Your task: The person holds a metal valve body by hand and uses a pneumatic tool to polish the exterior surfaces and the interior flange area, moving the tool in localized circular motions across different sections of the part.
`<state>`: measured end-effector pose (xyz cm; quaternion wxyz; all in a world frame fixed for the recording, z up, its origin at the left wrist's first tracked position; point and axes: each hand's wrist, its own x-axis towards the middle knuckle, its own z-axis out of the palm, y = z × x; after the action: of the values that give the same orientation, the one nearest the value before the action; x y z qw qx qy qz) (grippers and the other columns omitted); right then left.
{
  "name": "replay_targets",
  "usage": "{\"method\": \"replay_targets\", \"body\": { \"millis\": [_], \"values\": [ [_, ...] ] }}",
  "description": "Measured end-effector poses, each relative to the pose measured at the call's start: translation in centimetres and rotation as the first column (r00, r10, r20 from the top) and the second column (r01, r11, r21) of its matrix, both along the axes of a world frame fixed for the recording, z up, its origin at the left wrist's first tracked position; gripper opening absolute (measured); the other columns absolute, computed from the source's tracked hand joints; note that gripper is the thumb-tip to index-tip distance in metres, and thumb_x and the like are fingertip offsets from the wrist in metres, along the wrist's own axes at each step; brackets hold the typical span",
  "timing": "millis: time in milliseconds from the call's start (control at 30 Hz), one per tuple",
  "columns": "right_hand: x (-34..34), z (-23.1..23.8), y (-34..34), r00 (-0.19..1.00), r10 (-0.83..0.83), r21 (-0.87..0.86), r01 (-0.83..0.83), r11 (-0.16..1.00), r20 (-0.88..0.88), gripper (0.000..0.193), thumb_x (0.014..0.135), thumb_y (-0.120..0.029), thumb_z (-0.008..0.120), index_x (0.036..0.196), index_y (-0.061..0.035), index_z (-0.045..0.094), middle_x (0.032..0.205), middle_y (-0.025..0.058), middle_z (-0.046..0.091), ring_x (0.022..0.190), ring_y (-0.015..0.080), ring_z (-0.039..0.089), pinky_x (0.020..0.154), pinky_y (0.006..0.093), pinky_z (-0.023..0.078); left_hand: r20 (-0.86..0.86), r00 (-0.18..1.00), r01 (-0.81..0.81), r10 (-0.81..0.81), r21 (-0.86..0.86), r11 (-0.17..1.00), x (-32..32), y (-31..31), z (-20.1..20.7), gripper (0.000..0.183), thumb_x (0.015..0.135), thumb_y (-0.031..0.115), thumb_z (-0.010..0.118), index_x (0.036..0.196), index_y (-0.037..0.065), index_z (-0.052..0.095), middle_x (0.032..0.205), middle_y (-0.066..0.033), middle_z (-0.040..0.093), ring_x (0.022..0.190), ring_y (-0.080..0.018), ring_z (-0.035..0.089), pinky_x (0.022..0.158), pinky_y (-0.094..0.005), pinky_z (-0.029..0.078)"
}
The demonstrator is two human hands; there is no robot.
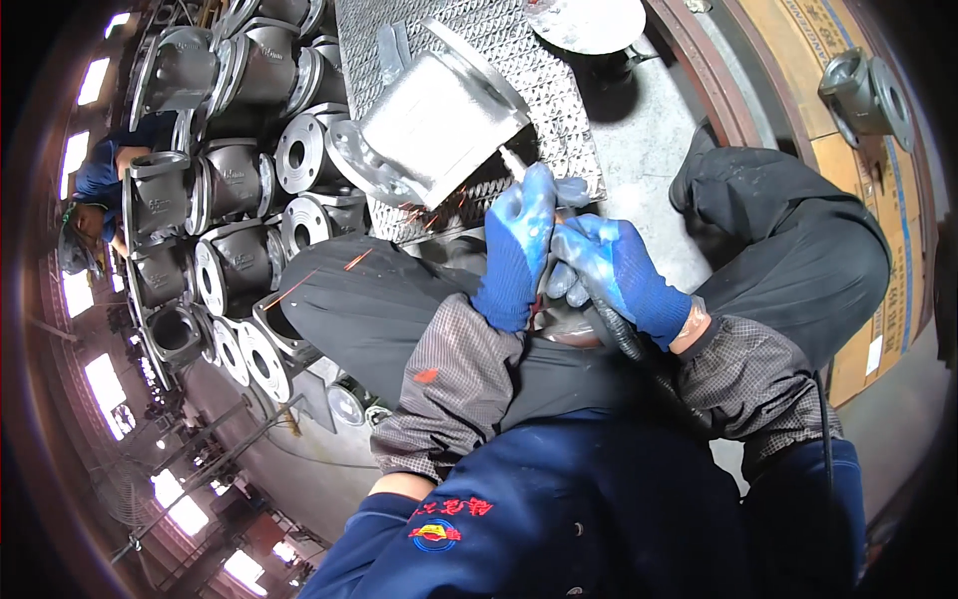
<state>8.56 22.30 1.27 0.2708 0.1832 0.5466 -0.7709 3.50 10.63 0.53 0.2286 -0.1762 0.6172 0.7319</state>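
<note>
Both gloved hands are closed round a slim handheld grinder (512,162), whose pale tip meets the lower right edge of a flanged metal valve body (429,120). Orange sparks fly below that edge. My left hand (519,250), in a blue coated glove, wraps the front of the grinder. Behind and to the right of it, my right hand (621,268) grips the rear part. A black ribbed hose (617,331) trails from there toward my lap. The valve body lies tilted on a patterned metal plate (571,135). Most of the grinder's body is hidden by the gloves.
Stacked grey flanged castings (239,180) fill the left side. A round pale disc (584,22) stands beyond the plate. At the right, another casting (866,95) sits on cardboard (878,329) beside a rusty rail (704,70). A person (95,205) bends behind the stack.
</note>
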Motion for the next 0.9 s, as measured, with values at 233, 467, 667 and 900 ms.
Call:
{"method": "replay_targets", "body": {
  "millis": [233,467,667,900],
  "values": [
    [-0.1,-0.4,1.0,0.999,0.01,-0.019,-0.01,1.0,0.038,0.024,0.095,-0.021,0.056,0.101,0.0018,0.061,0.069,0.008,0.065,0.055,0.0122,0.063,0.05,0.023,0.049,0.027,1.0,0.008,-0.009,0.017,1.0,-0.7,1.4,0.2,0.039,0.098,0.029,0.049,0.095,-0.007,0.062,0.085,-0.0146,0.067,0.072,-0.0183,0.066,0.063,-0.0284,0.054],
    [0.6,-1.7,1.1,0.999,-0.033,-0.067,0.03,0.997,-0.033,0.025,0.096,-0.019,0.055,0.108,0.0021,0.059,0.077,0.0066,0.064,0.063,0.0127,0.065,0.052,0.0223,0.05,0.012,1.0,0.013,-0.013,-0.034,0.999,-0.5,1.6,-0.7,0.041,0.099,0.03,0.048,0.093,-0.006,0.065,0.087,-0.0142,0.069,0.068,-0.0167,0.065,0.062,-0.0276,0.054],
    [0.7,-2.7,1.0,0.995,-0.094,-0.031,0.093,0.995,-0.018,0.028,0.095,-0.02,0.058,0.111,0.0025,0.059,0.079,0.0046,0.064,0.062,0.0108,0.064,0.051,0.0227,0.05,0.001,1.0,0.028,-0.028,-0.126,0.992,-0.5,2.1,-1.0,0.041,0.098,0.031,0.048,0.09,-0.006,0.064,0.078,-0.0114,0.066,0.063,-0.016,0.062,0.057,-0.0268,0.051],
    [0.7,-2.3,0.8,0.99,-0.092,0.023,0.095,0.995,-0.11,0.026,0.095,-0.02,0.057,0.107,0.0037,0.061,0.078,0.0053,0.064,0.061,0.0108,0.064,0.052,0.0233,0.051,-0.045,0.997,0.056,-0.058,-0.054,0.997,-0.7,1.8,-1.5,0.037,0.099,0.028,0.048,0.09,-0.005,0.063,0.083,-0.0129,0.068,0.071,-0.0168,0.064,0.068,-0.0288,0.053]
  ]
}}
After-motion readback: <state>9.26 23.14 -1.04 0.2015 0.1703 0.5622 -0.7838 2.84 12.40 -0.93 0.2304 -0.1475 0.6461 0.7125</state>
